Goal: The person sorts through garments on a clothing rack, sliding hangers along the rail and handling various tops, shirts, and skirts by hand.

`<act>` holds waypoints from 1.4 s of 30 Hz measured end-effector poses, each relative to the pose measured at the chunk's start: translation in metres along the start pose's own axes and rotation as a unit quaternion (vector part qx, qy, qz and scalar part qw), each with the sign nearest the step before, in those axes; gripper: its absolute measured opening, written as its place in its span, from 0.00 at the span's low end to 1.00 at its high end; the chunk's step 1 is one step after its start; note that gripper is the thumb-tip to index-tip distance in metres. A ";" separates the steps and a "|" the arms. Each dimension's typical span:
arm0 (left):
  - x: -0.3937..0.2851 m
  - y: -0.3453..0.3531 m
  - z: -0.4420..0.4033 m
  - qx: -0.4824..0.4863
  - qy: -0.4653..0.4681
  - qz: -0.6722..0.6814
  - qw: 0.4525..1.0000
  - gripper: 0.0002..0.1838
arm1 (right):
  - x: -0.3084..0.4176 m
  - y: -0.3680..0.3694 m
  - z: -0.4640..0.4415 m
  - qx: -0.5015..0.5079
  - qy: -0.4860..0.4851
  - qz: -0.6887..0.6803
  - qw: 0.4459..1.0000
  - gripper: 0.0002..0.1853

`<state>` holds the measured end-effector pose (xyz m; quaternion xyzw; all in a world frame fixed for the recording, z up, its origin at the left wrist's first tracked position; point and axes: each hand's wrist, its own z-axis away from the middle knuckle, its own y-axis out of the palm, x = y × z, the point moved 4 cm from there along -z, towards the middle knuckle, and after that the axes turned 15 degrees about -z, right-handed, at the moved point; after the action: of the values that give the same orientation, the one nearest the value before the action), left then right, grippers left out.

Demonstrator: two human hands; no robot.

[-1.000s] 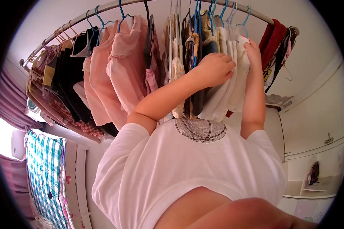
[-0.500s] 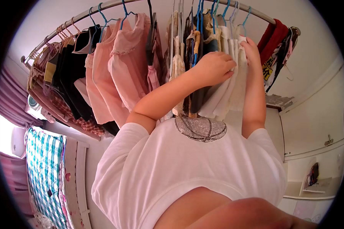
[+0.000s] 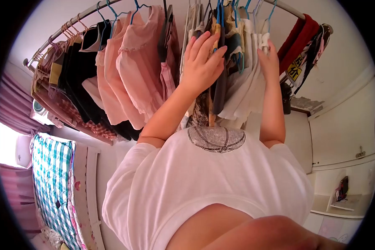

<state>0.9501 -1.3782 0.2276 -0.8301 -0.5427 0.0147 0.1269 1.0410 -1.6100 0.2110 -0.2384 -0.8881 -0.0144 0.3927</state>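
Note:
Clothes on hangers fill a curved metal rail [image 3: 64, 32]. My left hand [image 3: 202, 64] lies against the dark and patterned garments near the middle, its fingers spread and touching the cloth. My right hand [image 3: 269, 60] pinches the upper edge of a white garment [image 3: 254, 89] that hangs from a light blue hanger [image 3: 272, 16]. Between my hands hang a dark grey garment [image 3: 219, 98] and a cream, lace-edged one [image 3: 236, 31]. Just left of my left hand are pink tops [image 3: 139, 66] and a black hanger [image 3: 161, 46].
Black clothes [image 3: 77, 75] hang further left. A dark red cloth [image 3: 293, 41] hangs at the rail's right end. Below left lies a teal checked quilt [image 3: 52, 175] beside a purple curtain [image 3: 14, 100]. White cabinets [image 3: 346, 137] stand at right.
My left hand has moved left from the white garments to the darker ones, and its fingers have spread. My right hand stays at the white garment's top. The view has shifted slightly.

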 end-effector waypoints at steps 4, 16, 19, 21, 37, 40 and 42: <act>-0.003 -0.001 0.013 -0.045 -0.097 0.058 0.993 0.34 | 0.059 0.012 0.023 0.036 -0.147 0.026 0.988 0.20; 0.047 0.101 0.120 0.200 -0.208 0.036 0.957 0.41 | -0.026 0.100 0.060 0.188 0.097 -0.029 0.977 0.36; 0.056 0.087 0.116 0.196 -0.172 -0.036 0.965 0.41 | -0.039 0.108 0.073 0.182 0.178 0.085 0.963 0.22; 0.050 0.071 0.104 0.164 -0.180 -0.012 0.970 0.39 | -0.066 0.117 0.077 0.148 0.114 0.089 0.978 0.19; 0.010 0.057 0.117 0.289 -0.229 0.092 0.925 0.46 | 0.008 0.040 0.107 0.104 0.052 0.082 0.990 0.18; 0.001 0.051 0.117 0.291 -0.186 0.076 0.936 0.44 | -0.006 0.032 0.115 0.161 0.122 0.140 0.969 0.19; 0.003 0.046 0.115 0.340 -0.185 0.041 0.921 0.41 | -0.013 0.023 0.117 0.167 0.190 0.089 0.963 0.18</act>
<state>0.9742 -1.3706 0.1060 -0.7414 -0.4841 0.3569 0.2977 0.9776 -1.5701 0.1169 -0.2404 -0.7623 0.1243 0.5879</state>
